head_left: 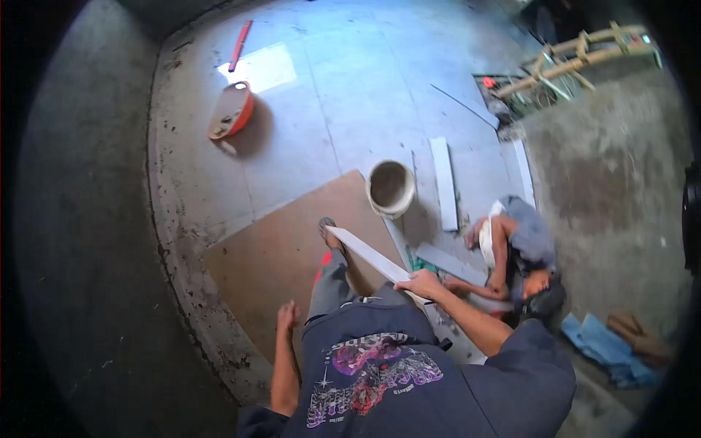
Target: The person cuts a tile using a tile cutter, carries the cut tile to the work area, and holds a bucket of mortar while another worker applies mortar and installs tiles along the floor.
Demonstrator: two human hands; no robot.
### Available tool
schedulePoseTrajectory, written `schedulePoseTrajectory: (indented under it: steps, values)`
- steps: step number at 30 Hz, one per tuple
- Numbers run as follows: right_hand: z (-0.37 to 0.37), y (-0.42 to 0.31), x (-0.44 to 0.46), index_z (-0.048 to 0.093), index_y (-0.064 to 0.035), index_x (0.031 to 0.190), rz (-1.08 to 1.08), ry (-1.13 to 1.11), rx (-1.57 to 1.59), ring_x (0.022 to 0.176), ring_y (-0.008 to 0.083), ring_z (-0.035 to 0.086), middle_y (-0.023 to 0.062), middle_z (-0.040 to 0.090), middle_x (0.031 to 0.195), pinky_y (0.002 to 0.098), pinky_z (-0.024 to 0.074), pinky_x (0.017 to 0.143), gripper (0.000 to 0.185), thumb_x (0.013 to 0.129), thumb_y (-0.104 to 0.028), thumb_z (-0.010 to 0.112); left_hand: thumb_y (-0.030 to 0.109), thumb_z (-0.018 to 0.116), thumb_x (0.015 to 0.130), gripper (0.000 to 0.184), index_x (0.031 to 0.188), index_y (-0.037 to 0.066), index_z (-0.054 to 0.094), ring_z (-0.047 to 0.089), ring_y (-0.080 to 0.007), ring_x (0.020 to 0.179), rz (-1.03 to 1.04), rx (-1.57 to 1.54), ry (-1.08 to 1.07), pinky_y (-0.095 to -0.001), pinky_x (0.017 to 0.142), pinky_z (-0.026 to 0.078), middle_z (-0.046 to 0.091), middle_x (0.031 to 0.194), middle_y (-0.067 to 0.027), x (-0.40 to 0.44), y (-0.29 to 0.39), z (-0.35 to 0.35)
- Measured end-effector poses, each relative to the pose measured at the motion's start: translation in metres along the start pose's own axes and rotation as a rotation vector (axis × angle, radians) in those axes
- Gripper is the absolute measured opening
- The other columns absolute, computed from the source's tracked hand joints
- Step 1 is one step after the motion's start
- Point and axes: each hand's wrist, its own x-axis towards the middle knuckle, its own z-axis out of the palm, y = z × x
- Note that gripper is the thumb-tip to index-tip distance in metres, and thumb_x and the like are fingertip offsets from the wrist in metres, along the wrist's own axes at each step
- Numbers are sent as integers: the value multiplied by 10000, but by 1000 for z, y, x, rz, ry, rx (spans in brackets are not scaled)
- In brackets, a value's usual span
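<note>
A long, narrow pale strip (369, 254) slants across the front of my body, its far end above my sandalled foot. My right hand (421, 284) is wrapped round its near end. On the other side, my left hand (289, 314) hangs over the brown board (292, 252), touching nothing; its fingers look curled, with nothing visible in them. Beyond the strip, a whitish bucket (391, 189) stands near the board's edge. To my right another person (529, 241) crouches low, with hands near a pale strip (453, 264) on the floor.
An orange-red basin (234, 113) and a red bar (239, 46) lie on the tiled floor at the far left. More pale strips (444, 184) lie right of the bucket. A wooden ladder-like frame (577, 60) is at the upper right, blue cloth (610, 350) at the lower right.
</note>
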Motion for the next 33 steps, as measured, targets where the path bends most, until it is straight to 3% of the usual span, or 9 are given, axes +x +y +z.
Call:
schedulePoseTrajectory:
  steps: [2, 3, 4, 8, 14, 17, 23, 29, 33]
  values:
    - [-48, -67, 20, 629, 19, 801, -127, 100, -3, 808, 318, 581, 239, 590, 835, 347, 446, 727, 676, 510, -591, 642, 537, 459, 779, 589, 1120, 56, 448, 538, -179, 876, -108, -307, -90, -320, 677, 414, 545, 1015, -103, 44, 116, 12]
    - [-68, -93, 26, 629, 12, 835, -229, 198, 13, 830, 328, 575, 250, 584, 854, 344, 442, 741, 667, 509, -570, 664, 603, 412, 761, 768, 1298, 84, 235, 403, -219, 1126, -78, -404, -259, -383, 869, 346, 382, 1252, -131, 32, 195, 29]
    - [-95, -122, 27, 593, -3, 966, -281, 224, 27, 894, 340, 529, 259, 550, 928, 343, 420, 784, 682, 506, -492, 714, 648, 381, 740, 821, 1317, 95, 192, 327, -237, 1190, -60, -545, -380, -411, 954, 268, 330, 1288, -151, 32, 258, 49]
    - [-186, -208, 30, 509, -17, 1092, -403, 432, 80, 926, 308, 441, 178, 432, 939, 358, 388, 813, 752, 480, -377, 754, 793, 343, 595, 1062, 1311, 42, 120, 278, -324, 1204, 137, -1038, -818, -472, 973, 229, 234, 1318, -198, 95, 431, 139]
    - [-333, -264, 113, 513, -30, 1084, -607, 680, 168, 850, 281, 448, 139, 424, 878, 365, 399, 767, 766, 443, -371, 756, 816, 346, 547, 1111, 1267, -22, 225, 330, -285, 1172, 450, -1304, -1028, -494, 982, 218, 327, 1265, -166, 85, 693, 244]
    - [-443, -300, 167, 490, -45, 1094, -684, 818, 149, 852, 297, 431, 141, 399, 906, 396, 392, 760, 763, 461, -382, 749, 815, 411, 510, 1080, 1221, 6, 316, 425, -224, 1085, 710, -1250, -1084, -521, 903, 333, 441, 1140, -122, 93, 825, 288]
    - [-621, -339, 245, 419, -58, 1142, -779, 955, 149, 923, 296, 392, 145, 393, 948, 419, 363, 780, 784, 504, -386, 735, 763, 451, 579, 1020, 1198, -38, 325, 458, -186, 1017, 856, -1170, -1141, -467, 910, 354, 466, 1047, -105, 87, 1032, 367]
    - [-788, -347, 363, 293, -23, 1251, -913, 1013, 61, 1007, 338, 367, 215, 371, 1082, 425, 285, 871, 746, 730, -513, 504, 771, 399, 605, 1023, 1222, -39, 295, 460, -187, 968, 958, -974, -1279, -443, 901, 365, 466, 1011, -95, 122, 1213, 444]
    - [-898, -304, 493, 300, 28, 1223, -784, 1200, 331, 1016, 386, 379, 276, 367, 1091, 423, 320, 870, 610, 802, -378, 476, 777, 415, 582, 1011, 1186, -32, 358, 494, -213, 930, 990, -742, -1301, -415, 812, 446, 484, 989, -119, 170, 1330, 505]
